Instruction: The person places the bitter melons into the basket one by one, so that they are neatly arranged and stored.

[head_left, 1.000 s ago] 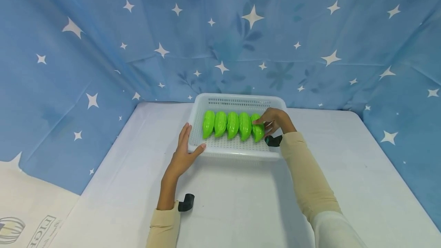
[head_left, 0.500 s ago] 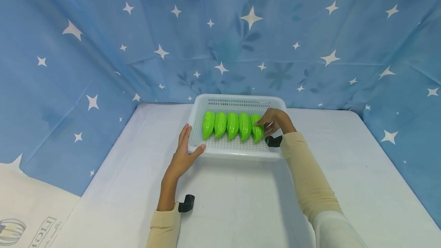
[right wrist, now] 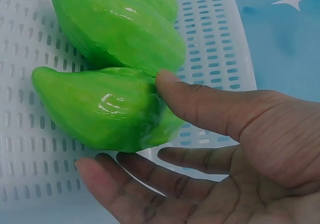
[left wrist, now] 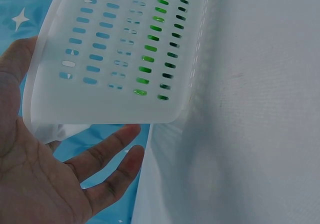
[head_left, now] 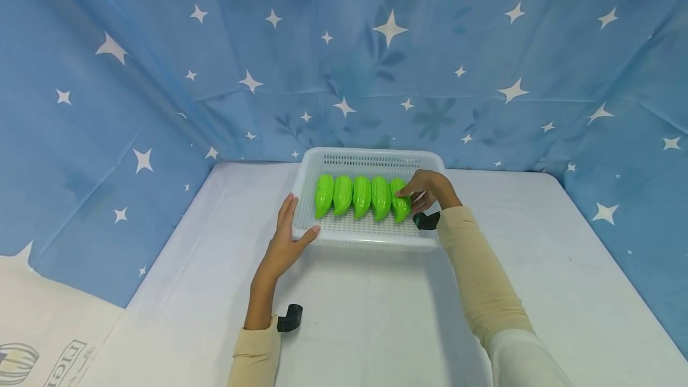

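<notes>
Several glossy green mango-shaped fruits (head_left: 362, 197) lie side by side in a row in a white perforated plastic basket (head_left: 371, 237). My right hand (head_left: 428, 187) reaches into the basket at the right end of the row. Its thumb touches the end fruit (right wrist: 107, 109), and its fingers lie along the fruit's other side, holding it between them. My left hand (head_left: 283, 249) is at the basket's front left corner. Its thumb lies over the front rim and its fingers are along the left side; in the left wrist view two fingers (left wrist: 117, 176) extend below the basket wall, off it.
The basket stands near the back edge of a table covered with a white cloth (head_left: 371, 315). Behind and beside it hangs a blue curtain (head_left: 344, 46) with white stars. A black wrist-worn piece (head_left: 290, 318) juts from each forearm.
Both hands stay nearly where they were, with the right thumb still at the end fruit. Basket and row of fruits look the same; the view shifts only slightly.
</notes>
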Available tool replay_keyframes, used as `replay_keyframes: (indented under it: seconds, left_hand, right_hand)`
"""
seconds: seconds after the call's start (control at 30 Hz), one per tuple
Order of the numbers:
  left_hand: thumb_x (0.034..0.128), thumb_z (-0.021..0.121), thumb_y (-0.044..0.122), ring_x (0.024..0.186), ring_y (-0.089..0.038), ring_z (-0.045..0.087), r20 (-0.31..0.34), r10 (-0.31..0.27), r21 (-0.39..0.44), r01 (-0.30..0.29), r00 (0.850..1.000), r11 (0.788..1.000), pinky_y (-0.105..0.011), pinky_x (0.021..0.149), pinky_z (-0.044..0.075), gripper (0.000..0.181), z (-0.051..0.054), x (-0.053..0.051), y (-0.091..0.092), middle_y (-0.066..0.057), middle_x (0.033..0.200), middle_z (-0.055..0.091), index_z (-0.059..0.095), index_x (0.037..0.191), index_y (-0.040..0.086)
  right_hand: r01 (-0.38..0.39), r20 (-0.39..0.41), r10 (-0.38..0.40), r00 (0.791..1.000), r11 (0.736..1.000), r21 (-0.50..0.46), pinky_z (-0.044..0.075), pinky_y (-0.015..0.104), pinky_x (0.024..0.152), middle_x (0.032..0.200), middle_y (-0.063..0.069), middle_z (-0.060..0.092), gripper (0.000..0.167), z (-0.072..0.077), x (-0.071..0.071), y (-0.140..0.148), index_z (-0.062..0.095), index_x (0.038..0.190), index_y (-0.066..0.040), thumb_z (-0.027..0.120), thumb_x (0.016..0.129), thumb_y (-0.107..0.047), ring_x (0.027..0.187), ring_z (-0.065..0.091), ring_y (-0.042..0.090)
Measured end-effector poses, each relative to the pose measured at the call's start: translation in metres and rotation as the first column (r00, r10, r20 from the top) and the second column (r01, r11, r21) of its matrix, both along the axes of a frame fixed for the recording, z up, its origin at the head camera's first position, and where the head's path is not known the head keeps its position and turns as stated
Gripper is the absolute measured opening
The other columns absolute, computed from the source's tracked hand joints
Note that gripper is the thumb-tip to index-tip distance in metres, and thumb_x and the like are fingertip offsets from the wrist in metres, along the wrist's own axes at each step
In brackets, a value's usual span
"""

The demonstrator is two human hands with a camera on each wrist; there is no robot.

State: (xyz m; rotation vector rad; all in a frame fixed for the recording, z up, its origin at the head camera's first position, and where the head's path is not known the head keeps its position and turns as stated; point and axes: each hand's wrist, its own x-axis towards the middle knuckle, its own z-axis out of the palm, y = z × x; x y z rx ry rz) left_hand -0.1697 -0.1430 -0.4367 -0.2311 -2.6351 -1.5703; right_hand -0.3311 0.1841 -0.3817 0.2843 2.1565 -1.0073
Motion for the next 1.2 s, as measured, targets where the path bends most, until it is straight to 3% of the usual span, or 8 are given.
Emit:
replay_keyframes:
  seconds: [0.23,0.5,0.83,1.0,1.2]
  left_hand:
    - [0.0944,0.063,0.039,0.152,-0.028,0.007,-0.015,0.003,-0.004,-0.003,1.000,1.000,-0.060,0.116,0.021,0.089,0.000,0.000,0.000,0.000,0.166,-0.002,0.007,0.158,0.014]
    - [0.0935,0.064,0.041,0.152,-0.029,0.008,-0.002,0.012,-0.012,-0.012,1.000,1.000,-0.061,0.115,0.022,0.090,0.001,0.000,0.001,0.001,0.166,-0.002,0.007,0.158,0.015]
    - [0.0935,0.064,0.041,0.153,-0.029,0.007,-0.005,0.011,-0.011,-0.011,1.000,1.000,-0.061,0.115,0.022,0.090,-0.002,0.001,0.001,0.002,0.165,-0.003,0.007,0.158,0.015]
    - [0.0933,0.063,0.043,0.152,-0.029,0.008,-0.003,0.011,-0.008,-0.011,1.000,1.000,-0.061,0.115,0.023,0.090,-0.002,0.001,0.001,0.002,0.166,-0.003,0.008,0.158,0.015]
    - [0.0928,0.064,0.045,0.151,-0.030,0.014,-0.005,0.017,-0.002,-0.017,1.000,1.000,-0.061,0.114,0.026,0.090,-0.003,0.000,0.000,0.001,0.166,-0.002,0.009,0.158,0.015]
  right_hand:
    - [-0.038,0.020,0.038,0.999,0.999,-0.005,0.056,0.043,0.089,0.145,0.029,0.041,0.072,0.003,-0.001,0.003,0.027,0.149,0.002,0.066,0.095,-0.028,0.124,0.055,0.041]
    - [-0.169,0.036,0.168,0.985,0.985,0.030,0.044,0.051,0.105,0.151,0.032,0.031,0.084,0.011,0.002,0.008,0.009,0.154,0.002,0.058,0.098,-0.036,0.132,0.048,0.042]
    - [-0.167,0.017,0.167,0.986,0.985,-0.033,0.049,0.050,0.099,0.156,0.034,0.014,0.091,0.025,0.018,0.013,-0.007,0.155,0.001,0.054,0.100,-0.037,0.136,0.039,0.048]
    - [-0.147,-0.045,0.142,0.989,0.982,-0.123,0.053,0.049,0.093,0.157,0.034,0.012,0.089,0.035,0.032,0.021,-0.010,0.155,-0.001,0.052,0.101,-0.036,0.137,0.036,0.049]
    - [-0.159,-0.194,0.120,0.974,0.967,-0.201,0.055,0.047,0.090,0.152,0.031,0.027,0.077,0.041,0.048,0.036,0.010,0.156,-0.004,0.052,0.101,-0.038,0.132,0.047,0.045]
